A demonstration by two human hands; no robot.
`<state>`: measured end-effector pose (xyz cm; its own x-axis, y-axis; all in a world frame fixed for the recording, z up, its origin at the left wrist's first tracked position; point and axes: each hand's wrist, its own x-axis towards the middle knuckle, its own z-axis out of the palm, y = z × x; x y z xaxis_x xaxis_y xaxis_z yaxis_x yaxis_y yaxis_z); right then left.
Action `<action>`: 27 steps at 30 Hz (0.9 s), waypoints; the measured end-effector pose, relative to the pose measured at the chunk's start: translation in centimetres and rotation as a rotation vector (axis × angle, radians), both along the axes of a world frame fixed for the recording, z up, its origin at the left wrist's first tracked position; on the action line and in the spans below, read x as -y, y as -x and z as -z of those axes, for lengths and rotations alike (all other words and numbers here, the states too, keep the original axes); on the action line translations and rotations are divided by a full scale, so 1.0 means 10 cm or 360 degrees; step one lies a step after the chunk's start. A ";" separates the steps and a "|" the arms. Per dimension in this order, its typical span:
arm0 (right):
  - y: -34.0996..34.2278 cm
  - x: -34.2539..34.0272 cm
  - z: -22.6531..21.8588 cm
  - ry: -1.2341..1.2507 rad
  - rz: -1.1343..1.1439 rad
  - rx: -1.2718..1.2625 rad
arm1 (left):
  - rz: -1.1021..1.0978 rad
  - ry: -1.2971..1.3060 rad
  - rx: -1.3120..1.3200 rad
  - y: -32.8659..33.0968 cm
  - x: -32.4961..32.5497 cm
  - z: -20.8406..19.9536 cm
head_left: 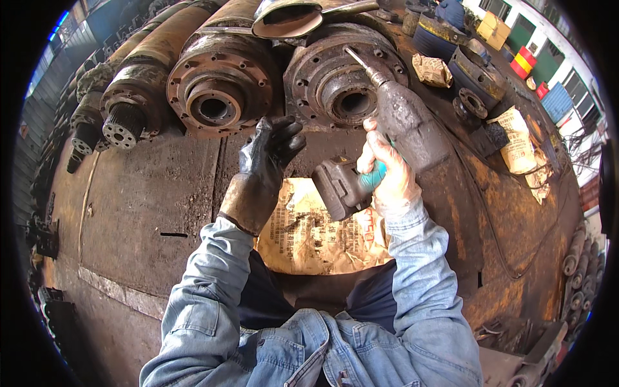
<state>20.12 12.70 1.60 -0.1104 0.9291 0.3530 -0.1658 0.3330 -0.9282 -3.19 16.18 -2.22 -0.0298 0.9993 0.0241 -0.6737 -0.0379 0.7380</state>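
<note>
In my right hand (392, 173) is a cordless impact driver (409, 119), its fingers wrapped round the teal handle. The grimy dark tool carries a battery at its base, and a slim metal shaft runs from its nose toward the upper left. That tip overlaps the rim of the right flanged cylinder (303, 77), though I cannot tell whether they touch. My left hand (269, 149), in a black glove, is raised with nothing visible in it, fingers apart and bent to the right. Just beyond it stands the rusty left flanged cylinder (184, 93), with a ring of bolt holes.
A splined shaft end (122, 126) lies farther left. Across the top rests a metal bowl-like part (287, 22). Paper sacking (303, 238) covers the floor before my knees. Torn sacks (516, 138), round dark parts (474, 74) and a cable (496, 258) are at right.
</note>
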 end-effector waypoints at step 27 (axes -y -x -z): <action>0.12 -0.23 0.22 -0.0013 0.0404 0.0380 | 0.0003 0.0132 -0.0186 0.06 0.03 0.11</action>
<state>18.92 14.97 -0.57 0.0436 0.9346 0.3529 0.1446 0.3436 -0.9279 -3.77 15.93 -3.36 -0.0300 0.9980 -0.0556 -0.5828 0.0278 0.8122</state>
